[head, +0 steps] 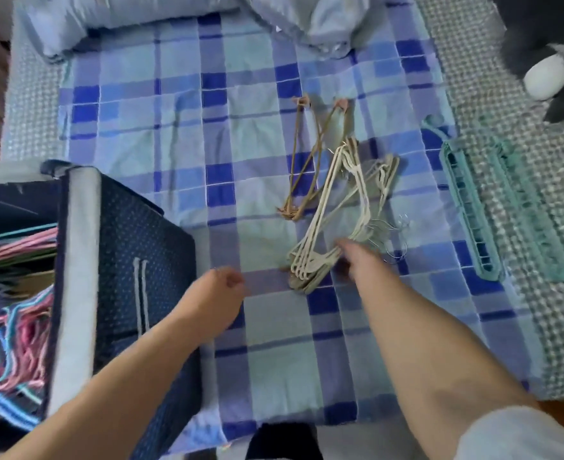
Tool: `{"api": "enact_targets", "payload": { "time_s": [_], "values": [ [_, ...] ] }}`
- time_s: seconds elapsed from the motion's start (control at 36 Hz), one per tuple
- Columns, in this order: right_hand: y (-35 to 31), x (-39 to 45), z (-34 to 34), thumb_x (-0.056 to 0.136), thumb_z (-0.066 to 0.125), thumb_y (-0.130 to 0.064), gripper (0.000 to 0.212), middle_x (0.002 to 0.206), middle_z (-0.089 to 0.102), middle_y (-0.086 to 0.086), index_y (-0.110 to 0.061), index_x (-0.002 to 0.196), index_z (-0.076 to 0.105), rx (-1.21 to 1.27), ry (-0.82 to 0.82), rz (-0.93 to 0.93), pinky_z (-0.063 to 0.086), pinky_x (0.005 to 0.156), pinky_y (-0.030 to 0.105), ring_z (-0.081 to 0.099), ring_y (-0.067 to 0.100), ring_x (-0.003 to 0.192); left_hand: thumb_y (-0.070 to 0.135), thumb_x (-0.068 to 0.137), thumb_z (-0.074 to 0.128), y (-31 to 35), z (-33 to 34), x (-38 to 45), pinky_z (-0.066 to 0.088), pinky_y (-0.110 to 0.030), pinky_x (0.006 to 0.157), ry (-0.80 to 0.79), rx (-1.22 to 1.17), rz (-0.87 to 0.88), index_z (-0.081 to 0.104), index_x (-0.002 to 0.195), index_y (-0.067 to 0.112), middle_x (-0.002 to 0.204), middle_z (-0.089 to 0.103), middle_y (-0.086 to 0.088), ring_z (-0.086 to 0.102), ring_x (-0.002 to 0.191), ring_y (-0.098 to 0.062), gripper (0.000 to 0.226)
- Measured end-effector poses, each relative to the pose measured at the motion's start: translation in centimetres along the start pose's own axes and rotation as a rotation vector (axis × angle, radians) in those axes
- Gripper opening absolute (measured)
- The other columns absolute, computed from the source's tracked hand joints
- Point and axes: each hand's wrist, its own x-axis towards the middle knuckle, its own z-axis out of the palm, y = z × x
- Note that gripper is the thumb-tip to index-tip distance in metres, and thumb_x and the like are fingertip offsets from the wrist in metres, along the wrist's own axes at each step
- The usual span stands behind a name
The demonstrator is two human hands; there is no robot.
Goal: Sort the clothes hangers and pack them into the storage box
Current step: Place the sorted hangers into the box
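Note:
A stack of cream hangers point(332, 214) lies on the blue checked sheet, hooks pointing right. My right hand point(357, 260) reaches over the stack's near end, and its fingers are hidden under the wrist, so the grip cannot be made out. My left hand point(214, 293) hovers left of the stack with fingers loosely curled, holding nothing. Two brown hangers point(310, 161) lie just behind the cream ones. The dark blue storage box point(78, 280) stands at the left with several pink, blue and purple hangers point(11, 313) inside.
Teal plastic hanger racks point(503, 207) lie on the grey woven cover at the right. Folded blue bedding point(174, 14) sits at the back. A grey and white plush toy point(549, 54) is at the top right corner.

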Motion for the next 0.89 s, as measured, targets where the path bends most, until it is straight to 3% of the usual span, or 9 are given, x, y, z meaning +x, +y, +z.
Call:
{"api": "enact_targets", "payload": {
  "time_s": [0.08,0.17,0.31,0.39,0.5,0.64,0.72,0.83,0.89],
  "values": [
    [-0.8,-0.7,1.6,0.063,0.061,-0.025,0.056,0.094,0.071,0.011,-0.004,0.115,0.065,0.091,0.048,0.031,0.060,0.074,0.046,0.071,0.030,0.079,0.018,0.104,0.047,-1.5,0.8,0.7,0.038,-0.010,0.047,-0.002,0.013,-0.075,0.064,0.121,0.022,0.104,0.067,-0.003,0.055,0.073,-0.009,0.024],
    [-2.5,-4.6,2.0,0.089,0.059,-0.017,0.039,0.106,0.062,0.010,-0.001,0.124,0.058,0.128,0.092,0.010,0.049,0.073,0.031,0.065,0.031,0.092,0.020,0.103,0.050,-2.4,1.6,0.9,0.044,-0.018,0.057,-0.018,-0.018,-0.121,0.065,0.112,0.027,0.098,0.069,0.004,0.059,0.076,-0.007,0.019],
    [-0.8,-6.5,1.1,0.090,0.061,-0.019,0.019,0.097,0.066,0.008,-0.004,0.102,0.061,0.154,0.172,-0.052,0.057,0.069,0.035,0.065,0.026,0.083,0.019,0.098,0.056,-2.5,2.1,-0.6,0.060,-0.040,0.076,0.014,-0.112,-0.167,0.071,0.107,0.026,0.091,0.074,0.004,0.071,0.085,-0.024,0.018],
    [1.5,-9.6,-1.4,0.086,0.054,-0.021,0.015,0.089,0.070,0.011,-0.010,0.086,0.064,0.062,0.255,-0.185,0.060,0.076,0.047,0.070,0.034,0.085,0.017,0.100,0.058,-0.9,2.3,-3.2,0.058,-0.037,0.075,0.007,-0.263,-0.118,0.073,0.100,0.026,0.087,0.076,0.001,0.071,0.076,-0.023,0.017],
    [3.7,-17.6,-4.8,0.090,0.056,-0.022,0.011,0.078,0.070,0.007,-0.017,0.082,0.061,-0.070,0.236,-0.378,0.059,0.073,0.050,0.069,0.031,0.076,0.012,0.103,0.056,3.1,2.5,-7.4,0.059,-0.038,0.093,-0.139,-0.532,0.001,0.075,0.101,0.018,0.101,0.077,-0.007,0.075,0.091,-0.022,0.020],
    [3.1,-28.9,-6.2,0.094,0.053,-0.021,0.013,0.077,0.063,0.000,-0.020,0.081,0.052,-0.257,0.267,-0.649,0.047,0.068,0.036,0.058,0.027,0.072,0.038,0.093,0.068,8.0,2.9,-11.9,0.051,-0.032,0.101,-0.264,-0.699,0.259,0.063,0.133,0.023,0.122,0.072,0.011,0.068,0.113,-0.006,0.044],
    [1.8,-35.2,-5.4,0.087,0.052,-0.032,0.010,0.081,0.067,-0.002,-0.023,0.090,0.056,-0.287,0.230,-0.811,0.050,0.067,0.036,0.064,0.024,0.078,0.030,0.089,0.070,10.4,1.3,-14.8,0.049,-0.018,0.092,-0.211,-0.716,0.415,0.061,0.131,0.020,0.123,0.071,0.008,0.066,0.115,-0.005,0.043],
    [0.2,-42.2,-2.9,0.085,0.049,-0.031,0.022,0.091,0.071,-0.008,-0.031,0.104,0.061,-0.370,0.114,-1.052,0.056,0.073,0.035,0.069,0.011,0.088,0.026,0.086,0.072,10.4,-1.9,-17.9,0.049,-0.034,0.100,0.070,-0.744,0.545,0.071,0.116,0.022,0.109,0.077,0.007,0.069,0.110,-0.008,0.030],
    [-0.2,-45.3,-2.4,0.087,0.056,-0.020,0.027,0.090,0.071,-0.023,-0.043,0.101,0.061,-0.314,-0.076,-1.167,0.055,0.074,0.022,0.067,-0.006,0.086,0.010,0.089,0.070,9.3,-3.7,-19.4,0.049,-0.036,0.104,0.119,-0.855,0.588,0.077,0.111,0.027,0.113,0.076,0.005,0.068,0.114,-0.009,0.029]
  ]
}}
